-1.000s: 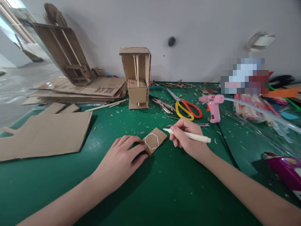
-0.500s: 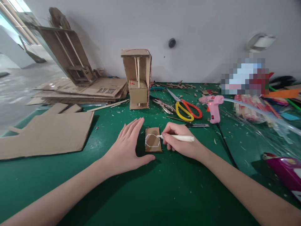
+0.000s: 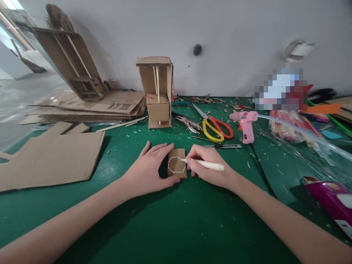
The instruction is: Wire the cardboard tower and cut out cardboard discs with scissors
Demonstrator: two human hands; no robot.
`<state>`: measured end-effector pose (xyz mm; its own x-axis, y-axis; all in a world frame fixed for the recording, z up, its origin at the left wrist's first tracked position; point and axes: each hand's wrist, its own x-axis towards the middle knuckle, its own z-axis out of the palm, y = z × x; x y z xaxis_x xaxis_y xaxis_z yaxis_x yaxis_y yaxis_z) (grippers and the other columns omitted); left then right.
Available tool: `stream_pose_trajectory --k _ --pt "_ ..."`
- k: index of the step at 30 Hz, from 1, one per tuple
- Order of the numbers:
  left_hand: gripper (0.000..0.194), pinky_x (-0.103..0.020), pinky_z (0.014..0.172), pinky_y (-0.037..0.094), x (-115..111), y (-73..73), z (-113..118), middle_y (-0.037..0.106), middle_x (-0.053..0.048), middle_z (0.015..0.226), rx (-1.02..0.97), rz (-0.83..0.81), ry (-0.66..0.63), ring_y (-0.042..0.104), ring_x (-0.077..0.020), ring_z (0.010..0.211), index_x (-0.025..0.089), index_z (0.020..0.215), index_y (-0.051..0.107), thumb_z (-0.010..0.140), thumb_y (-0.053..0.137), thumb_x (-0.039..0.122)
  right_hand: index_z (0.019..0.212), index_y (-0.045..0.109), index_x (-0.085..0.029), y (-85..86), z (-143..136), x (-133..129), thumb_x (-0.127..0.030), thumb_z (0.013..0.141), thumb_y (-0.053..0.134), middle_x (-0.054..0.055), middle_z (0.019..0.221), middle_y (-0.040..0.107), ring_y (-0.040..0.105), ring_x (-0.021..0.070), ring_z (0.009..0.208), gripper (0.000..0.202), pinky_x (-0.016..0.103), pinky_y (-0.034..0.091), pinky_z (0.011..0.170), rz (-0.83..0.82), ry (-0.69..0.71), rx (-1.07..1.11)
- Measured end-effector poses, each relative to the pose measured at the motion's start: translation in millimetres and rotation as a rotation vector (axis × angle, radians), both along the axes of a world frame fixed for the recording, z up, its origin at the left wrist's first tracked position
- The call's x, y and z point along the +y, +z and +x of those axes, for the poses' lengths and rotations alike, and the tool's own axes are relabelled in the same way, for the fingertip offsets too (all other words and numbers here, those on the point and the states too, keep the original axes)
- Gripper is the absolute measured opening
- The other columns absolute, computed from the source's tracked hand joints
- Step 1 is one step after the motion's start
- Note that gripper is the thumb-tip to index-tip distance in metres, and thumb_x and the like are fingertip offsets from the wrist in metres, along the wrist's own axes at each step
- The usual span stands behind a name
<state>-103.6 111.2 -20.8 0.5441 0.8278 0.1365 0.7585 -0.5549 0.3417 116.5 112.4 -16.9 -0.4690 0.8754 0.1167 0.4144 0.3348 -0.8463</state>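
Note:
A small rectangular piece of cardboard point(image 3: 177, 167) lies flat on the green table, with a white many-sided outline drawn on it. My left hand point(image 3: 148, 167) steadies it from the left, thumb at the lower edge and index finger at the upper left corner; the other fingers spread over the table. In my right hand point(image 3: 206, 165) is a white marker point(image 3: 211, 165), gripped like a pen. Its tip touches the upper right part of the outline. The fingers behind the marker are partly hidden.
Beyond my hands stand a cardboard box model point(image 3: 159, 113), pliers point(image 3: 189, 124), scissors point(image 3: 216, 128) and a utility knife point(image 3: 228, 146). A pink glue gun point(image 3: 247, 126) trails a black cord on the right. Large cut cardboard point(image 3: 68, 157) lies left; a purple object point(image 3: 327, 200) sits right.
My left hand has come in to the cardboard piece, its thumb and index finger now at the edges. The marker tip has shifted slightly left over the outline. The whole view has shifted slightly.

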Motion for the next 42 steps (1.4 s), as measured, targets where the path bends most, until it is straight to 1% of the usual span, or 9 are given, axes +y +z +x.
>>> stream_pose_trajectory --k 2,8,12,18,21,25,29,37,42 --pt "0.077 -0.061 0.112 0.013 -0.7 1.7 0.5 0.048 -0.010 0.140 0.020 0.013 -0.011 0.038 -0.0313 0.133 0.020 0.135 0.040 0.072 0.061 0.058 0.078 0.051 -0.019 0.1 0.0 0.1 -0.026 0.088 0.049 -0.002 0.063 0.061 0.057 0.0093 0.053 0.012 0.020 0.040 0.047 0.014 -0.003 -0.009" --pt "0.073 -0.063 0.112 0.012 -0.7 3.4 1.8 0.047 -0.008 0.141 0.028 0.016 -0.017 0.037 -0.0312 0.133 0.021 0.133 0.043 0.072 0.060 0.057 0.081 0.050 -0.020 0.9 -1.0 4.4 -0.027 0.089 0.047 -0.002 0.063 0.061 0.058 0.0097 0.051 0.011 0.018 0.040 0.041 -0.079 0.012 0.001" --pt "0.073 -0.063 0.112 0.012 0.0 3.2 2.1 0.046 -0.006 0.142 0.042 0.006 -0.014 0.036 -0.0311 0.134 0.022 0.133 0.044 0.072 0.060 0.058 0.079 0.049 -0.021 1.7 -3.0 6.9 -0.028 0.088 0.048 -0.002 0.061 0.060 0.058 0.0106 0.050 0.012 0.017 0.041 0.037 -0.119 0.015 -0.001" --pt "0.075 -0.061 0.113 0.011 0.6 3.8 1.8 0.045 -0.003 0.143 0.054 -0.011 -0.006 0.034 -0.0304 0.135 0.024 0.134 0.043 0.071 0.059 0.061 0.079 0.051 -0.021 2.9 -3.6 8.7 -0.028 0.087 0.050 -0.003 0.060 0.060 0.054 0.0084 0.046 0.011 0.015 0.040 0.036 -0.113 0.019 -0.017" --pt "0.075 -0.061 0.113 0.011 0.7 3.7 2.1 0.046 -0.004 0.142 0.055 -0.018 -0.003 0.034 -0.0310 0.135 0.024 0.134 0.043 0.070 0.058 0.061 0.080 0.051 -0.021 3.6 -3.1 8.9 -0.031 0.087 0.050 -0.003 0.059 0.059 0.052 0.0084 0.044 0.013 0.015 0.038 0.033 -0.140 0.018 -0.021" --pt "0.075 -0.060 0.113 0.011 1.3 2.8 2.6 0.046 -0.004 0.142 0.070 -0.017 0.001 0.034 -0.0303 0.135 0.024 0.134 0.043 0.071 0.057 0.062 0.077 0.050 -0.021 3.8 -2.4 8.1 -0.028 0.086 0.050 -0.005 0.055 0.056 0.051 0.0078 0.041 0.012 0.015 0.039 0.033 -0.149 0.015 -0.011" --pt "0.077 -0.060 0.114 0.011 2.1 2.1 2.2 0.045 -0.003 0.143 0.079 -0.017 0.000 0.034 -0.0292 0.136 0.023 0.135 0.041 0.071 0.056 0.064 0.076 0.049 -0.021 1.8 -1.6 7.3 -0.027 0.085 0.050 -0.005 0.053 0.054 0.053 0.0092 0.041 0.011 0.016 0.041 0.034 -0.149 0.001 0.004" --pt "0.079 -0.059 0.114 0.010 2.3 1.7 1.3 0.046 -0.004 0.142 0.054 -0.032 0.000 0.034 -0.0313 0.135 0.023 0.135 0.042 0.069 0.058 0.065 0.078 0.049 -0.020 -2.5 0.8 6.4 -0.027 0.085 0.049 -0.002 0.063 0.059 0.059 0.0108 0.047 0.010 0.018 0.046 0.036 -0.170 -0.010 0.022" --pt "0.078 -0.059 0.114 0.010 2.1 1.5 0.9 0.046 -0.004 0.142 0.061 -0.027 0.002 0.034 -0.0305 0.135 0.023 0.134 0.043 0.070 0.056 0.066 0.078 0.049 -0.020 -4.8 1.6 4.3 -0.028 0.087 0.048 -0.002 0.060 0.059 0.060 0.0111 0.048 0.012 0.018 0.046 0.038 -0.137 -0.042 0.044"
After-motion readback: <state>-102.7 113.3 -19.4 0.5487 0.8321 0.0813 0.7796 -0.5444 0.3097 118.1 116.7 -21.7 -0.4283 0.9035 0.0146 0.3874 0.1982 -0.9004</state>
